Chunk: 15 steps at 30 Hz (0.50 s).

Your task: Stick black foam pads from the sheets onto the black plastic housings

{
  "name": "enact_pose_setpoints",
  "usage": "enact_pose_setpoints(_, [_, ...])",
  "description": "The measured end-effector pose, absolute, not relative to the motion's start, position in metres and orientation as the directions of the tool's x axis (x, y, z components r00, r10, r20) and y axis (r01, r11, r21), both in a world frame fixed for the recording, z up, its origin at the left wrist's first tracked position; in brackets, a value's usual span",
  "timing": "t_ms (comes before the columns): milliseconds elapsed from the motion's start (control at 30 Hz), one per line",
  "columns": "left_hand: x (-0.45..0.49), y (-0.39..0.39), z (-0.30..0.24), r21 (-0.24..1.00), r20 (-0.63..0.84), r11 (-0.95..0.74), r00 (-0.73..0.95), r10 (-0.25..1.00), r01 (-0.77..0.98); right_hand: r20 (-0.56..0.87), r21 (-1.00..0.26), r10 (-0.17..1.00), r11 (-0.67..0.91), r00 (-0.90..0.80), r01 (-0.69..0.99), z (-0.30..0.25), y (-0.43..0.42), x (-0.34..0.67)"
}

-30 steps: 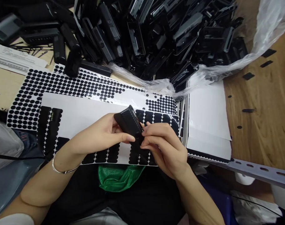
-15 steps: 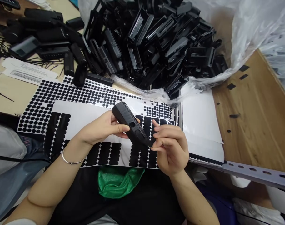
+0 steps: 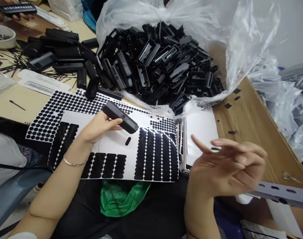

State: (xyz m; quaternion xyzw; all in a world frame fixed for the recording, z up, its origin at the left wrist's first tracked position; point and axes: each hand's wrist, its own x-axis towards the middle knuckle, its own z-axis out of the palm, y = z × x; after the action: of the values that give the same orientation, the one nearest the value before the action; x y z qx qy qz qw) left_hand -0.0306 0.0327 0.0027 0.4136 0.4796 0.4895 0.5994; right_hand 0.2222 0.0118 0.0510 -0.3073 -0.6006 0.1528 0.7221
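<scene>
My left hand (image 3: 98,127) grips a black plastic casing (image 3: 120,117) and holds it over a white sheet of black oval stickers (image 3: 131,152). My right hand (image 3: 227,167) is off to the right, raised above the sheet's edge. Its fingers are loosely curled and smeared by motion, the forefinger pointing left, and I cannot make out anything in them. A single black oval sticker (image 3: 128,141) lies on the bare white part of the sheet. Under it lies a sheet of small round black dots (image 3: 64,104).
A clear plastic bag (image 3: 241,43) holds a heap of black casings (image 3: 161,64) at the back. More casings (image 3: 64,56) lie at the back left. A stack of white sheets (image 3: 201,127) sits right of the stickers, on a wooden board (image 3: 256,129). Another person's hands (image 3: 7,11) hold a part at top left.
My right hand has let go of the casing and swung out to the right. My left hand has carried the casing up and to the left. The view has tilted up.
</scene>
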Motion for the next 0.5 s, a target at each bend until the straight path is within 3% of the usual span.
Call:
enact_pose_setpoints(67, [-0.033, 0.03, 0.005, 0.964, -0.118, 0.152, 0.165, 0.979, -0.216, 0.665, -0.743, 0.71, 0.661, 0.233, 0.106, 0.057, 0.016, 0.229])
enact_pose_setpoints(133, [-0.028, 0.025, 0.008, 0.967, -0.019, 0.122, 0.416, 0.909, -0.223, 0.466, -0.885, 0.881, 0.465, 0.085, 0.027, 0.055, 0.021, 0.232])
enact_pose_setpoints(233, [-0.013, 0.017, 0.009, 0.957, 0.121, 0.079, 0.629, 0.768, -0.28, 0.248, -0.968, 0.967, 0.244, -0.056, -0.061, 0.044, 0.025, 0.231])
enact_pose_setpoints(367, [0.003, 0.014, 0.001, 0.939, 0.18, 0.09, 0.698, 0.693, -0.331, 0.215, -0.976, 0.975, 0.214, -0.046, -0.034, 0.035, 0.025, 0.224])
enact_pose_setpoints(500, [0.006, 0.014, -0.003, 0.927, 0.148, 0.17, 0.743, 0.653, -0.335, 0.248, -0.967, 0.968, 0.25, -0.049, 0.039, 0.037, 0.023, 0.216])
